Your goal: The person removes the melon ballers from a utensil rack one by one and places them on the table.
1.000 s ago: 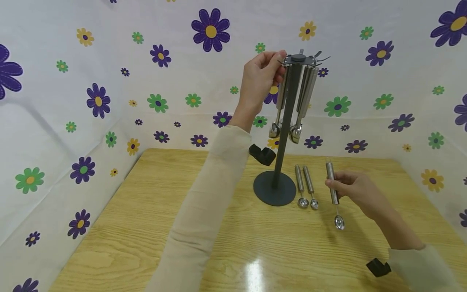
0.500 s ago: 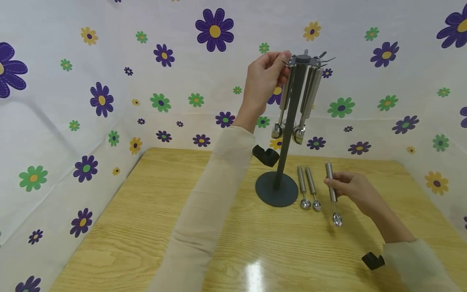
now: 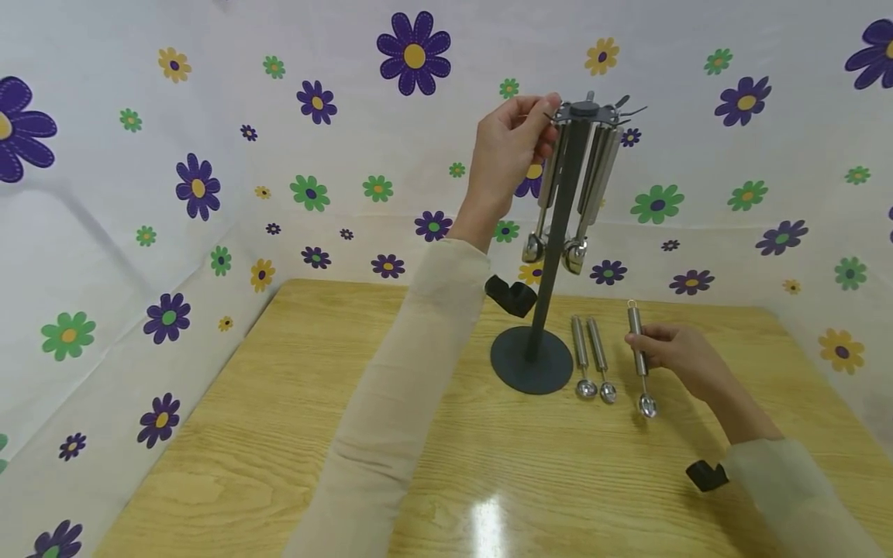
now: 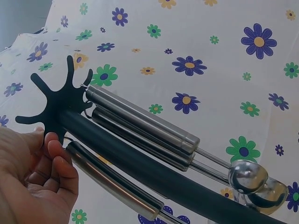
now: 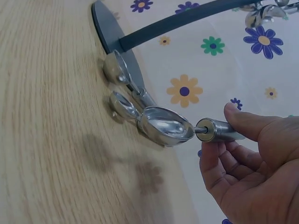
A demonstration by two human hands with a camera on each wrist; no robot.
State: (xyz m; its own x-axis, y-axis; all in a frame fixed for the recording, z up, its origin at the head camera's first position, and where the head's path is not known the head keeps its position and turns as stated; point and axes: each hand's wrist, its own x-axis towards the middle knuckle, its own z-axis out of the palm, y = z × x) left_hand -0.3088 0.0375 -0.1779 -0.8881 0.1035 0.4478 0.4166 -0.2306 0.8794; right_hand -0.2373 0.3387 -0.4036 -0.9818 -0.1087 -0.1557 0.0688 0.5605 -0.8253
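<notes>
I have the right hand (image 3: pixel 684 358) pinching a scoop (image 3: pixel 640 363) by its handle, surest on likely light, stiff, slick metal; left of those fingers, the left hand (image 3: pixel 504 147) pinches the rack (image 3: pixel 549 271).

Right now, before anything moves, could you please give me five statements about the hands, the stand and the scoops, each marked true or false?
1. The right hand holds a scoop by its handle. True.
2. The left hand grips the middle of the pole. False: it pinches the stand's hooked top.
3. Two other scoops lie on the table beside the stand's round base. True.
4. Every hook carries a scoop. False: the left wrist view shows several bare hooks.
5. The hanging scoops have their bowls at the upper end. False: the bowls hang below the handles.
</notes>
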